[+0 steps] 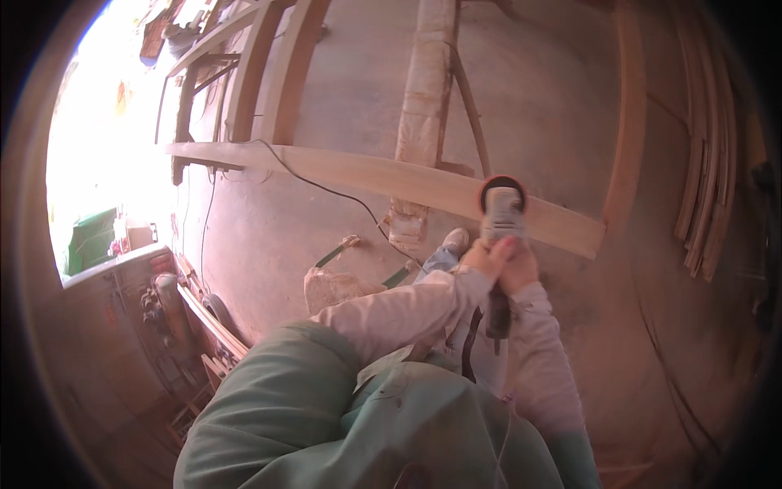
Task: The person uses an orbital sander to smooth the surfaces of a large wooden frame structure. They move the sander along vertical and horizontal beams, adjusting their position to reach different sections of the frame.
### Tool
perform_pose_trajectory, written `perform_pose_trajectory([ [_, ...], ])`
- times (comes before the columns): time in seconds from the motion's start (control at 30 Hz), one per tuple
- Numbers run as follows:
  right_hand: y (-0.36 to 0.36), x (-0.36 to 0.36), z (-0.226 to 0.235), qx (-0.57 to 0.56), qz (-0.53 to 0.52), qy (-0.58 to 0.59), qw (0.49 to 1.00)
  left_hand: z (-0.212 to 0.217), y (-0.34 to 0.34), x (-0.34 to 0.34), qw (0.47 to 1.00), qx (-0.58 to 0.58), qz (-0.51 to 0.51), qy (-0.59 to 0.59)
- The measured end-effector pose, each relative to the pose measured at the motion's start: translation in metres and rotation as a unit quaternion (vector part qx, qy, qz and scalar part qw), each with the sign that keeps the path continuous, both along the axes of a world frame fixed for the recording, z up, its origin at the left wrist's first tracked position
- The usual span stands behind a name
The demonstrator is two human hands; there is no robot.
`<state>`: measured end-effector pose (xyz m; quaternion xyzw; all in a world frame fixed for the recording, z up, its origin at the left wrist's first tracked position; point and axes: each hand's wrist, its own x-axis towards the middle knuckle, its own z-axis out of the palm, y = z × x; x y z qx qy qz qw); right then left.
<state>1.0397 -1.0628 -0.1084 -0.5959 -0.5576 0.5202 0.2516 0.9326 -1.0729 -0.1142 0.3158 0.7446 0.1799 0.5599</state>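
Observation:
Both my hands are closed around an angle grinder (505,216) with a round, red-rimmed disc (503,183) at its far end. My left hand (484,259) crosses over from the left and grips the body. My right hand (520,269) wraps it from the right, and the dark rear end sticks out below between my forearms. Beneath the disc lies a long pale wooden board (350,173), part of a timber frame. Whether the disc touches the wood I cannot tell. My fingers are slightly blurred.
A wooden post (626,122) joins the board's right end. A wrapped trestle beam (422,98) supports the board. A dark cord (326,189) crosses it. Long boards (707,155) are stacked at right. A low seat with green legs (338,289) stands nearby; tools (159,310) lie left.

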Motion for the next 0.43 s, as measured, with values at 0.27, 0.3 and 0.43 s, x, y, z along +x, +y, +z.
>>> perform_pose_trajectory([
  [0.27,0.016,-0.084,0.033,-0.221,-0.105,0.292,0.924,0.099,-0.033,-0.098,0.985,0.163,-0.047,-0.039],
  [0.3,0.018,-0.086,0.048,-0.24,-0.154,0.329,0.901,0.114,-0.044,-0.104,0.973,0.206,-0.105,-0.026],
  [0.43,0.014,-0.078,0.027,-0.274,-0.24,0.454,0.814,0.131,-0.074,-0.129,0.926,0.273,-0.257,-0.034],
])
